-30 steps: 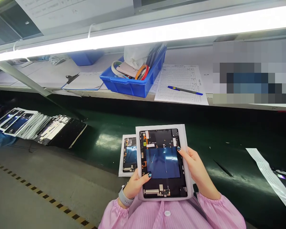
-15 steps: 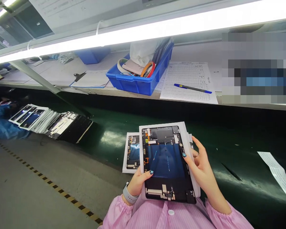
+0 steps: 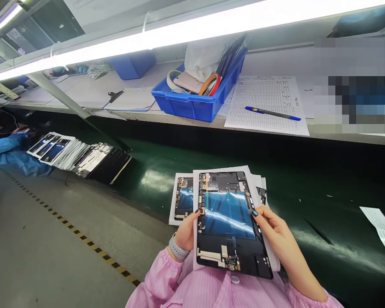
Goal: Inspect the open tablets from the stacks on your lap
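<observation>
An opened tablet (image 3: pixel 231 248) with its circuit boards and blue-filmed battery showing is held in front of my body, with a white sheet (image 3: pixel 195 177) under it. My left hand (image 3: pixel 186 231) is closed on its left edge, thumb on top at the rim. On the right edge my right hand (image 3: pixel 274 224) grips it, thumb over the frame and the other fingers partly hidden beneath. Behind it to the left, a second opened tablet (image 3: pixel 184 199) lies on a white sheet on the green bench. Part of another tablet (image 3: pixel 261 193) shows at the right.
A long stack of tablets and white sheets (image 3: pixel 72 154) lies on the green bench (image 3: pixel 154 158) at the left, beside a person's blue sleeve (image 3: pixel 9 149). On the shelf are a blue bin (image 3: pixel 192 105), a pen (image 3: pixel 272 113) on a form (image 3: pixel 263 94), and a clipboard (image 3: pixel 131 98).
The held tablet has tilted, so its blue film now shines brightly. My left thumb has drawn back to the rim, and my right thumb sits slightly lower. The surroundings have shifted in view.
</observation>
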